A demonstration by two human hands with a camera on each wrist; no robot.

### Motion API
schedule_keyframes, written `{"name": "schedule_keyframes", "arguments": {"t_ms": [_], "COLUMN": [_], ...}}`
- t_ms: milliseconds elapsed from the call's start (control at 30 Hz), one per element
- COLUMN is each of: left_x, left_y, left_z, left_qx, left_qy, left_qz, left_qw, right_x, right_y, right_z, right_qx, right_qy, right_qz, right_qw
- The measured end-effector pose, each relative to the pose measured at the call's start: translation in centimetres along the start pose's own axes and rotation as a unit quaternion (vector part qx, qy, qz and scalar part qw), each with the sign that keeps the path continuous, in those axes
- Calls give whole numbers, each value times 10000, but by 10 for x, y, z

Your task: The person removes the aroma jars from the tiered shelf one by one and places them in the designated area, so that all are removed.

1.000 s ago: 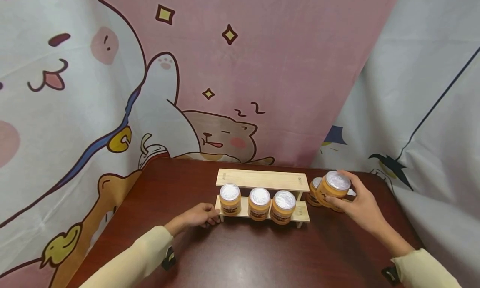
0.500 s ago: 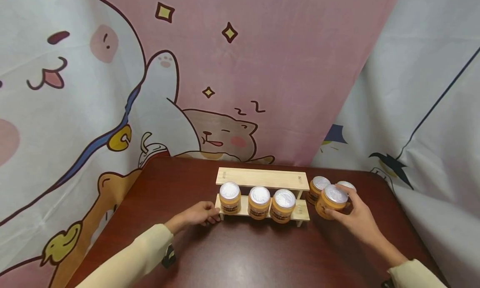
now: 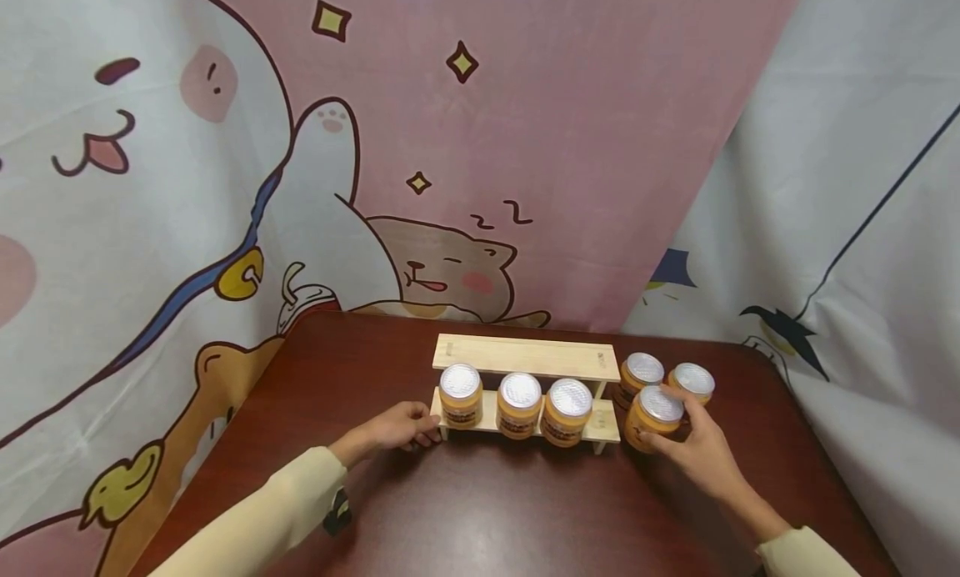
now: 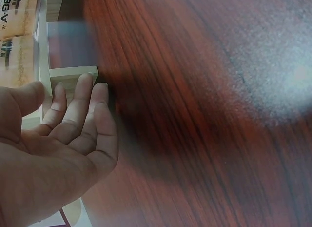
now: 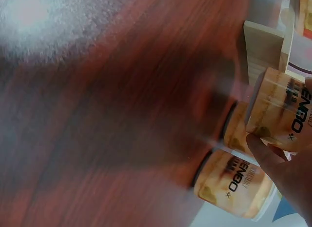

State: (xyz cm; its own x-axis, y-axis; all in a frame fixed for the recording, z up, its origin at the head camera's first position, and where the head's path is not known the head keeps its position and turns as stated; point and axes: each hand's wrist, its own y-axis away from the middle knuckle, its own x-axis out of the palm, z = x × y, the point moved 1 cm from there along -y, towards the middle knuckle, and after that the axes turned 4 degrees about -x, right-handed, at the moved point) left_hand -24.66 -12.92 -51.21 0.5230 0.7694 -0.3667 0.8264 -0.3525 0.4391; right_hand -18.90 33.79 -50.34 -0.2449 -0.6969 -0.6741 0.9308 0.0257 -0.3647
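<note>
My right hand (image 3: 701,452) grips an orange-labelled jar (image 3: 651,423) with a silvery lid, just right of a two-tier wooden rack (image 3: 525,358). Thumb and fingers sit on either side of the jar, which is upright in the head view. At the rack's left end, my left hand (image 3: 401,427) pinches the lower shelf (image 4: 45,56) between thumb and index finger. Its other fingers curl by the rack's leg (image 4: 73,73). Three matching jars, a left one (image 3: 461,398), a middle one (image 3: 519,406) and a right one (image 3: 566,413), stand on the lower shelf.
Behind the held jar, two more jars stand on the table, one close to the rack (image 3: 642,368) and one farther right (image 3: 692,380). The dark wood table (image 3: 480,510) ends at a cartoon-printed cloth (image 3: 600,143) at the back and sides.
My right hand has brought its jar down and toward me, slightly left, uncovering the two jars behind it. My left hand stays at the rack's end.
</note>
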Motion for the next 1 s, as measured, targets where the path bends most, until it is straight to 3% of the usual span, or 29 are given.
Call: {"name": "schedule_keyframes", "arguments": {"t_ms": [1000], "left_x": [0], "left_y": [0], "left_z": [-1], "left_qx": [26], "left_qy": [-89], "left_qz": [-9], "left_qw": [10000], "right_x": [22], "right_y": [4], "right_z": [-7], "right_qx": [-89], "right_qy": [110], "right_qz": [-75], "right_qw": [9999]}}
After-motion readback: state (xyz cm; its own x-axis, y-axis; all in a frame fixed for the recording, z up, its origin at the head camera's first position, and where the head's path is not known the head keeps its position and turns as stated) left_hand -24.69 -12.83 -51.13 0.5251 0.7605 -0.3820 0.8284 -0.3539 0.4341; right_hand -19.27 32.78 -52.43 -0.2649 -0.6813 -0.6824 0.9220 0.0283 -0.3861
